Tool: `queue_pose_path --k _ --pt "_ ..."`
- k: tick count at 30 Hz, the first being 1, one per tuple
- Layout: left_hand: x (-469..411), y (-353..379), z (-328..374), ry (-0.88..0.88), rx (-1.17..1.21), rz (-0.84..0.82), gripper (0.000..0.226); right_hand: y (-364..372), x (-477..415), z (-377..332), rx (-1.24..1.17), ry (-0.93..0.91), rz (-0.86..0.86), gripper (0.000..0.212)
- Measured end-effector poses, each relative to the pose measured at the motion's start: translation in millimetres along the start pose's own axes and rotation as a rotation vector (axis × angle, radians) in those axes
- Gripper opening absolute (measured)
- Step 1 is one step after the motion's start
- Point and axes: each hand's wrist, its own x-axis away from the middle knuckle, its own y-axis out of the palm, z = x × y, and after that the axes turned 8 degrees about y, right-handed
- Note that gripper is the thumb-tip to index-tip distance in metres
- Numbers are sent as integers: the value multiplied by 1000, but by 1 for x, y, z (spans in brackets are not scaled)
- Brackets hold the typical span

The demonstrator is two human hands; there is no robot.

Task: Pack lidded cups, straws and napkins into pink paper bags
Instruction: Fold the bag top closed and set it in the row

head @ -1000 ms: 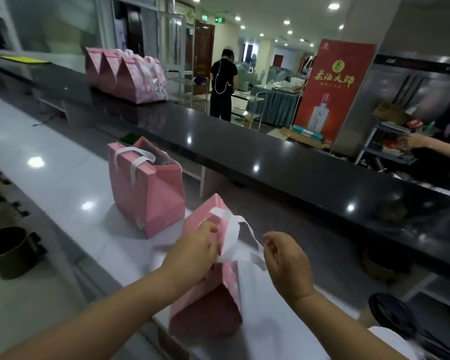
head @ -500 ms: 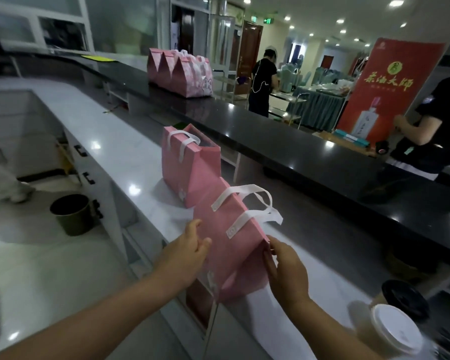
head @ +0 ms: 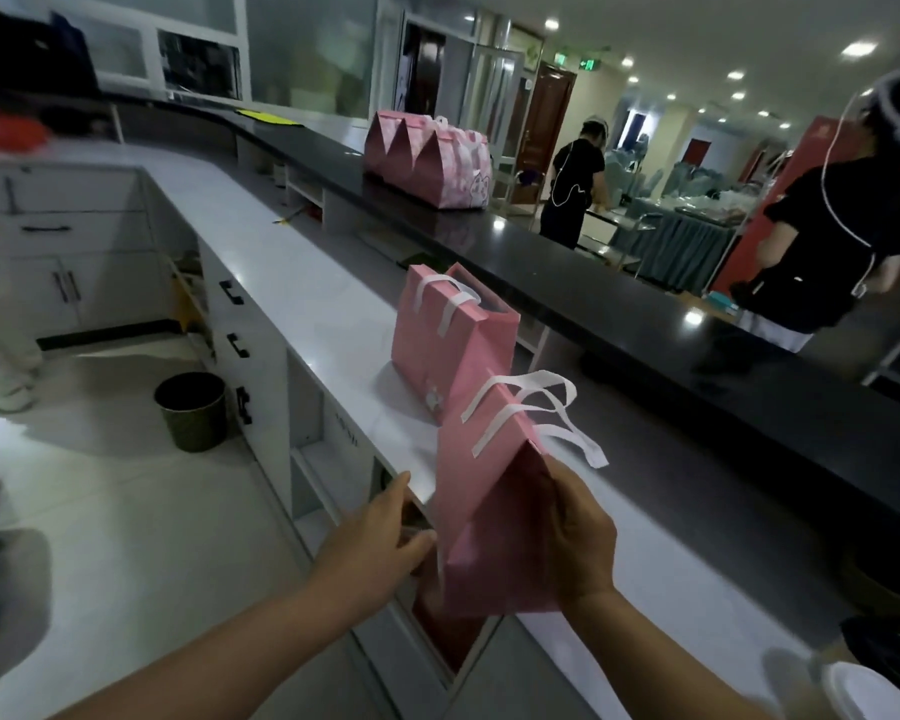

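Since half a second ago the pink bag (head: pixel 489 517) has been lifted and turned more upright. The left grip (head: pixel 380 537) has slid from its flat face down to its lower left edge. That grip is spread: the fingers reach straight to the bag's edge and the thumb is raised apart. The right grip (head: pixel 580 532) pinches the bag's right side, thumb on the folded side panel, fingers behind. The bag's white handles (head: pixel 531 407) flop toward the right.

Just behind it, overlapping in view, a second pink bag (head: pixel 453 340) stands open-topped on the white bench (head: pixel 307 262); I cannot tell whether the two touch. A lidded cup (head: pixel 863 691) shows blurred at the lower right corner, near the right forearm. A row of pink bags (head: pixel 427 163) stands well apart on the black upper bench (head: pixel 645 314), which rises like a wall along the far side of the white one. Beyond it are a person in black (head: pixel 572 184), another person in black (head: pixel 842 241) nearer on the right, and a red banner (head: pixel 780 200).

The held bag's bottom hangs past the white bench's near edge, above the cabinets (head: pixel 261 366) below. A dark bin (head: pixel 192 410) stands on the pale floor (head: pixel 126 511) left of them. Past the second bag a long stretch of white top runs to the corner where the bench bends left.
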Motion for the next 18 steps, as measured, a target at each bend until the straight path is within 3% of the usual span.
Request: queue_pose_path --k 6,12,18 --pt "-11 -54 -69 57 -20 -68 81 104 -5 -66 40 -112 -6 32" --pt "-39 -146 -159 -60 142 236 60 256 -11 -142 -29 -106 -92 31" --pt "-63 -221 -230 -21 163 441 49 361 -26 -196 -115 -147 -115 35"
